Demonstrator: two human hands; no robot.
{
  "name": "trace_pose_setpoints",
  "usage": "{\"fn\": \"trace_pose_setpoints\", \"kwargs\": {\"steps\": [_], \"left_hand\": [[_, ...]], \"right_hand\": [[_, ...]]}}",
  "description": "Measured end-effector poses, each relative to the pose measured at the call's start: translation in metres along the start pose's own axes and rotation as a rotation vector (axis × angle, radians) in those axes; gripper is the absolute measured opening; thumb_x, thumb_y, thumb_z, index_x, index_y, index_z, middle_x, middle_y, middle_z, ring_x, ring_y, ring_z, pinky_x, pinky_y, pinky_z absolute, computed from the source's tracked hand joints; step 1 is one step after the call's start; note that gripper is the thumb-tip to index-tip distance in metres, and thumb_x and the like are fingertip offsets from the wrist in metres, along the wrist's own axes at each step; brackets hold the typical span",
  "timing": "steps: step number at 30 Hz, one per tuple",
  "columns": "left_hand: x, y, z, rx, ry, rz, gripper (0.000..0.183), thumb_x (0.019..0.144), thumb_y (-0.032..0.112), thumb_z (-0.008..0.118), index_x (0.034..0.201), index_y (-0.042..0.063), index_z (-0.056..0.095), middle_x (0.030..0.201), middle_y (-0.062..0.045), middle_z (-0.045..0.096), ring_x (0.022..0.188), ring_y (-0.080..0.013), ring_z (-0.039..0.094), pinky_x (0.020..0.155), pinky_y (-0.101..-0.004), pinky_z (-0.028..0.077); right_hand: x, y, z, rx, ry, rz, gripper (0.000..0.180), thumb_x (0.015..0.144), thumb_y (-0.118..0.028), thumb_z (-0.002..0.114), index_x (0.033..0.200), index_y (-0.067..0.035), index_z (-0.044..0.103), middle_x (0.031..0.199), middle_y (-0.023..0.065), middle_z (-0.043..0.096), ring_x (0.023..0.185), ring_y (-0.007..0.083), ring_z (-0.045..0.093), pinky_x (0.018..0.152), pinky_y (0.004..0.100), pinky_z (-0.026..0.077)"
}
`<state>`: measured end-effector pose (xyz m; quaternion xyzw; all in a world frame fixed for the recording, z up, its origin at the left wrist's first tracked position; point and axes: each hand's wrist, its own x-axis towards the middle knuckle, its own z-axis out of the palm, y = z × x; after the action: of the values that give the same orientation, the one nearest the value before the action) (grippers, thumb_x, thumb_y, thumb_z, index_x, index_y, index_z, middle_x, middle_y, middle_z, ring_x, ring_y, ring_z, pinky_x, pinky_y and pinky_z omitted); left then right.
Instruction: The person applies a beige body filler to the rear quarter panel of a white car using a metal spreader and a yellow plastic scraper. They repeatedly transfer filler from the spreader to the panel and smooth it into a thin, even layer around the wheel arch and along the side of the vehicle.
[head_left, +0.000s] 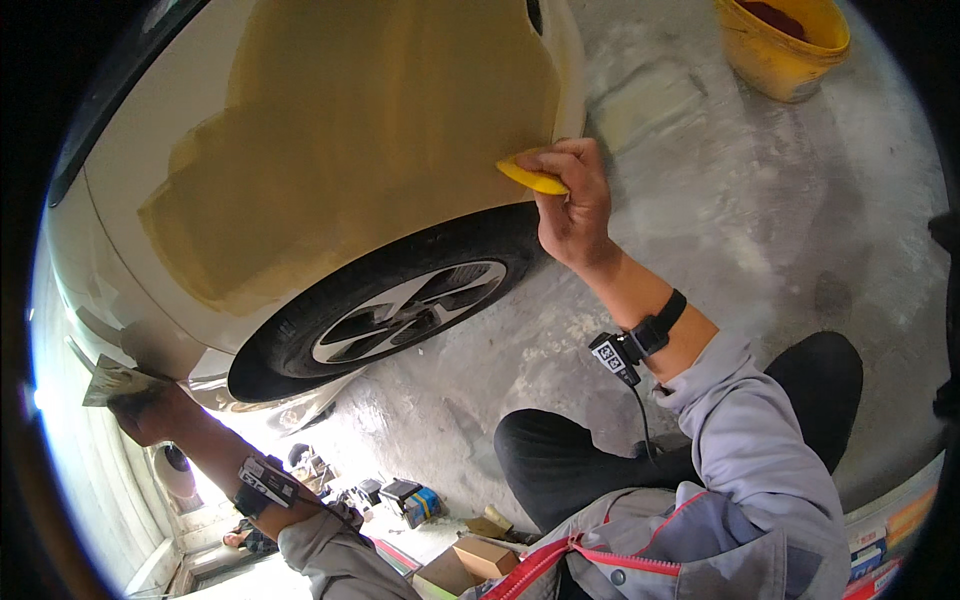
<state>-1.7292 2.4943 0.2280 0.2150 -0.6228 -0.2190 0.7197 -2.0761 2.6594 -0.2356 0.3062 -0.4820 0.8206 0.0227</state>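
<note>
My right hand (576, 199) grips a yellow pad or spreader (534, 177) against the lower edge of a light car body panel, just above the wheel arch. Tan filler or primer (352, 142) covers much of that panel. Below it is the car wheel (409, 311), with a black tyre and a silver and black rim. At the far left, my left hand (150, 409) holds a flat, smeared plate or spreader (116, 381) near the car's bumper area. Its fingers are partly in shadow.
A yellow bucket (787, 60) with dark red contents stands on the smudged concrete floor (675, 195) at upper right. Cardboard boxes (484, 559) and a black and blue case (411, 501) lie at the bottom. Another person (251, 537) is in the background at lower left.
</note>
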Motion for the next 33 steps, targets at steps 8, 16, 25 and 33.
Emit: {"fn": "trace_pose_setpoints", "kwargs": {"steps": [8, 16, 25, 33], "left_hand": [[0.012, 0.001, -0.018, 0.84, -0.219, 0.579, 0.025, 0.089, 0.02, 0.059, 0.101, -0.002, 0.059, 0.102, -0.016, 0.063, 0.092, -0.0282, 0.063, 0.08, -0.0424, 0.057], [0.019, 0.002, -0.017, 1.326, -0.198, 1.038, 0.044, 0.073, 0.036, 0.082, 0.081, 0.0, 0.058, 0.069, -0.011, 0.064, 0.06, -0.0277, 0.064, 0.06, -0.0333, 0.054], [-0.022, -0.006, 0.027, 0.128, 0.019, 0.074, 0.035, 0.092, 0.019, 0.052, 0.118, -0.004, 0.057, 0.119, -0.02, 0.058, 0.109, -0.0317, 0.059, 0.097, -0.0525, 0.05], [-0.003, -0.056, -0.01, -0.431, -0.188, -0.269, 0.039, 0.094, 0.028, 0.052, 0.123, 0.004, 0.062, 0.121, -0.014, 0.063, 0.117, -0.0285, 0.057, 0.102, -0.0487, 0.042]], "right_hand": [[-0.029, 0.02, -0.002, -0.072, -0.042, -0.211, 0.017, 0.083, -0.013, 0.068, 0.099, -0.013, 0.07, 0.1, 0.007, 0.054, 0.095, 0.0267, 0.052, 0.085, 0.0381, 0.044], [-0.075, 0.035, -0.009, -0.091, -0.197, -0.13, 0.026, 0.077, -0.005, 0.065, 0.102, -0.014, 0.069, 0.102, 0.0085, 0.055, 0.099, 0.0291, 0.053, 0.089, 0.0392, 0.045], [-0.023, 0.004, -0.062, 0.787, 0.511, 1.057, 0.042, 0.093, -0.014, 0.048, 0.133, -0.003, 0.046, 0.128, 0.0126, 0.052, 0.118, 0.0281, 0.052, 0.103, 0.0429, 0.043], [0.057, -0.156, -0.04, 1.02, 0.144, 0.839, 0.037, 0.096, -0.018, 0.051, 0.131, -0.005, 0.05, 0.128, 0.0091, 0.055, 0.12, 0.0239, 0.052, 0.105, 0.0428, 0.04]]}}
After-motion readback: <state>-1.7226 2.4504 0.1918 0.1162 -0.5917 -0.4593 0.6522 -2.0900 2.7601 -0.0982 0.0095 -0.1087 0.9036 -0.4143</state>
